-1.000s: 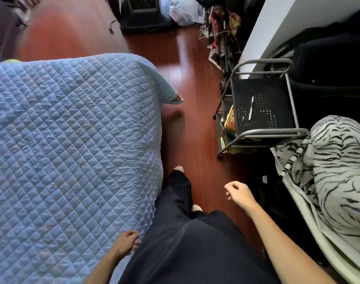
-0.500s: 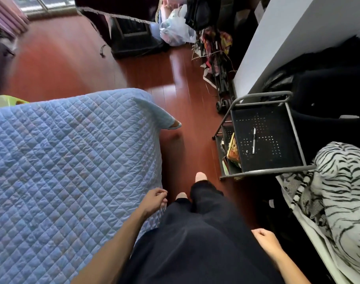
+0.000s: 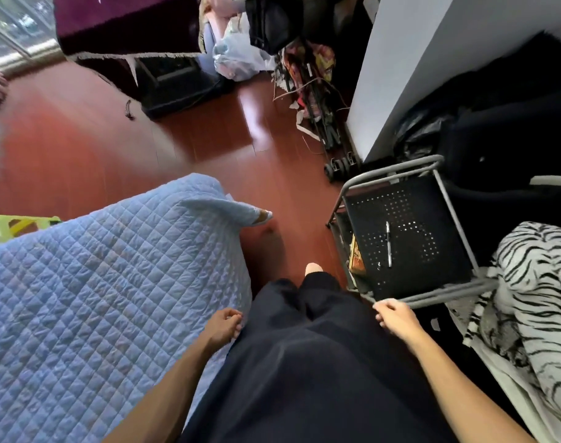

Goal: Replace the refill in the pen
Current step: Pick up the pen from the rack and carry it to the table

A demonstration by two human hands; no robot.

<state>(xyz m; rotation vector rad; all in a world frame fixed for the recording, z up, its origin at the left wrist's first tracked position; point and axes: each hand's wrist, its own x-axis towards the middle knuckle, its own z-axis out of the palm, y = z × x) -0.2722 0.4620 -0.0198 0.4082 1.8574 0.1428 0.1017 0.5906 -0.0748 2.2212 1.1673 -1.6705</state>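
Observation:
A slim pen (image 3: 388, 243) with a dark cap end and a silvery barrel lies lengthwise on the black perforated top of a small metal-framed cart (image 3: 439, 183). My right hand (image 3: 396, 318) hangs just short of the cart's near rail, fingers loosely curled, holding nothing. My left hand (image 3: 223, 324) is beside my dark trousers at the edge of the bed, fingers curled and empty. No separate refill is visible.
A bed with a light blue quilt (image 3: 97, 298) fills the left. A tiger-striped blanket (image 3: 541, 298) lies on the right. Red wooden floor (image 3: 183, 145) stretches ahead to bags and clutter (image 3: 304, 68) by a white wall (image 3: 410, 59).
The view has tilted up and I have stepped closer to the cart. My right hand swung forward to the cart's near rail; my left hand dropped back beside my leg.

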